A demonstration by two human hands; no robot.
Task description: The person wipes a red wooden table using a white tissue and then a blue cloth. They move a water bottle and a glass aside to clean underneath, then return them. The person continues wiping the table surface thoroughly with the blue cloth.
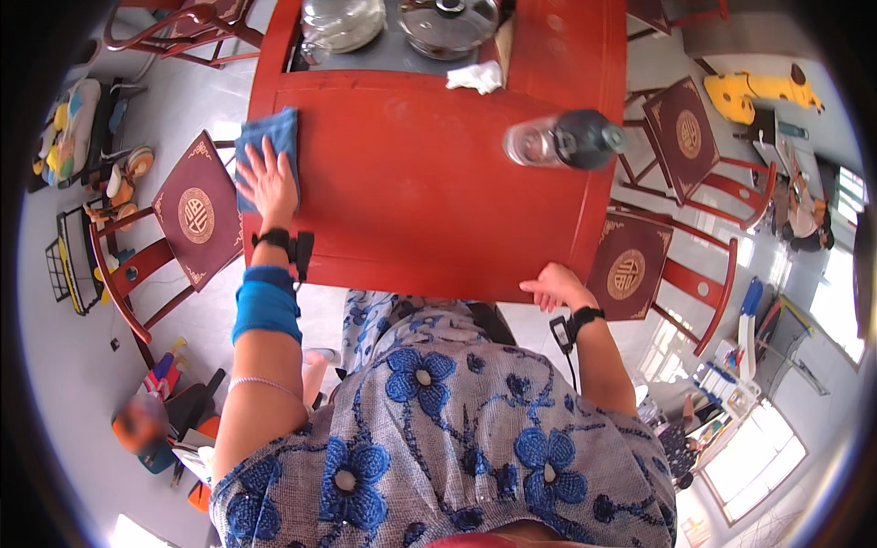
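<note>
My left hand [268,178] lies flat with spread fingers on a folded blue cloth [279,125]. The cloth rests at the left edge of a red wooden table [425,198] and reaches slightly over that edge. At the table's front right corner is my right hand [558,286], its fingers loosely curled beside the edge; nothing shows in it. Toward the right side of the tabletop is a clear bottle with a dark upper part [582,140], looking tipped in this wide view. A crumpled white tissue [475,77] sits farther back.
A glass-lidded pot [449,27] and a plastic-covered stack of dishes [342,24] occupy a recessed dark panel [384,65] at the back. Chairs with patterned seats flank the table: one left [195,212], two right [627,267]. A yellow plush toy [760,92] lies far right.
</note>
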